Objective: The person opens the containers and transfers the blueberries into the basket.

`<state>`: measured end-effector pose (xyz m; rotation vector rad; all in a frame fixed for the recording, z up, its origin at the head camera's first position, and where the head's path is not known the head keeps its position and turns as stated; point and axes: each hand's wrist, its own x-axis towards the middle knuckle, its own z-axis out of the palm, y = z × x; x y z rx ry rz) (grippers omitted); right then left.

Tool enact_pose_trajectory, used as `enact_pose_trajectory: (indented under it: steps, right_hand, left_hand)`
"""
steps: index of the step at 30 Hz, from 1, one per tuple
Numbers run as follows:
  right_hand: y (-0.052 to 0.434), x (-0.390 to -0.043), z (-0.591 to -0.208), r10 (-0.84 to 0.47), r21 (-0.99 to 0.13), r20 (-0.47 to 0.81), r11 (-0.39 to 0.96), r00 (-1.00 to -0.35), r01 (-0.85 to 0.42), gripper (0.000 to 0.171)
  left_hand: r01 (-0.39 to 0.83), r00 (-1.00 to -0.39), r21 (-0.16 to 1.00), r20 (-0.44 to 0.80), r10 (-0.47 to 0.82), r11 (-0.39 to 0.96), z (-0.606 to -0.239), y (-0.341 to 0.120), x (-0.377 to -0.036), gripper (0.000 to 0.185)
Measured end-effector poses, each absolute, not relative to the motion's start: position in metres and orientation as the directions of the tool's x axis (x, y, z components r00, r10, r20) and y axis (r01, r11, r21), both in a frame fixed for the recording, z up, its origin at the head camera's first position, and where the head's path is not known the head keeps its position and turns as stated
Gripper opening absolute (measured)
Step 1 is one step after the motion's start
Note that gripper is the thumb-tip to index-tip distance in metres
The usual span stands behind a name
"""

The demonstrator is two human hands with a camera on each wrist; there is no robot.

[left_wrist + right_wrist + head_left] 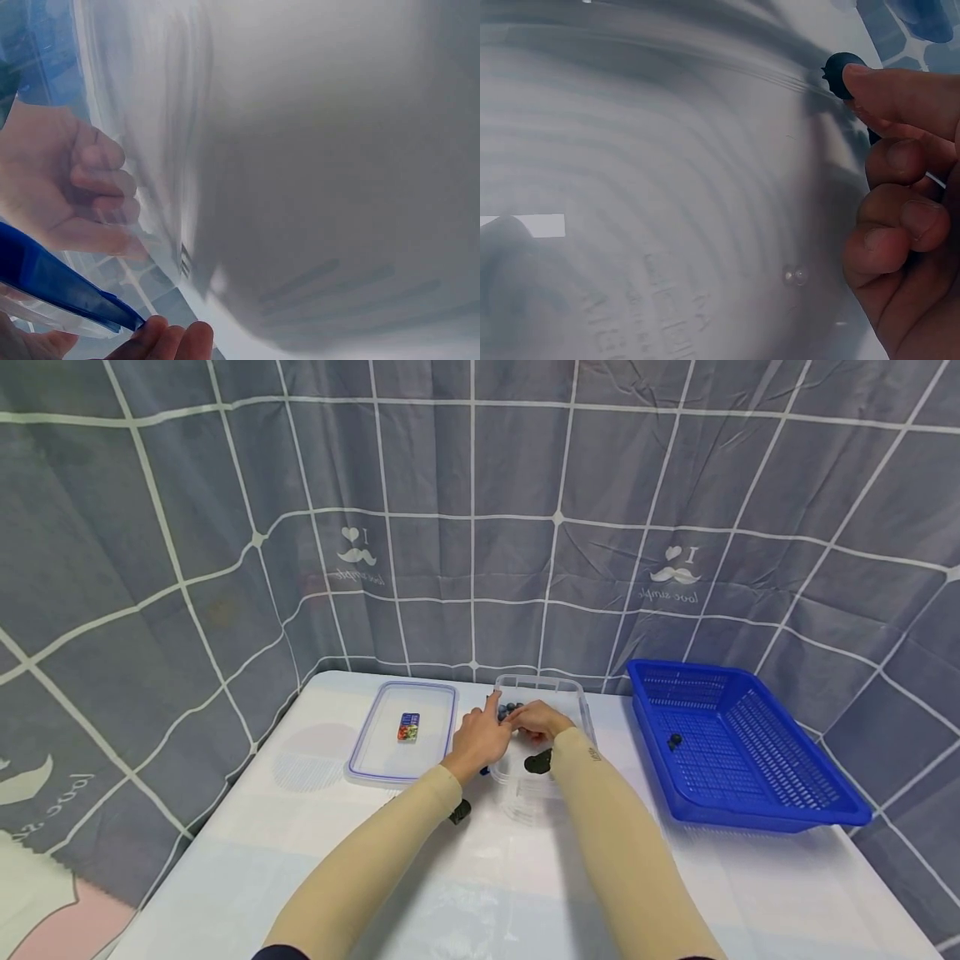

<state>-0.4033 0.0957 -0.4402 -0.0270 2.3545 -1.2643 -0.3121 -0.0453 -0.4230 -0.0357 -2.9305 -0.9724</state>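
Clear box (577,697) holding blue balls (512,707), right hand (536,720) pinching one, left hand (480,739) relaxed

The head view is bright and even, with soft light from above and only faint shadows under the arms on the desk (480,877). The curtain (480,527) lines bend near the edges — a wide lens does that. Both wrist views are smeary and out of focus — pale plastic fills them, and only the fingers (900,225) look fairly sharp.
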Motion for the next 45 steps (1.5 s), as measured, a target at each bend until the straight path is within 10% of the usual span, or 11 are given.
enact_pose_trajectory:
  steps: [45]
  right_hand:
    - [0.149,-0.400,-0.359,-0.289,-0.817,-0.254,0.574,-0.923,0.045,0.034]
  left_hand:
    - [0.034,-0.998,0.601,0.057,0.000,0.798,-0.427,-0.047,-0.315,0.064]
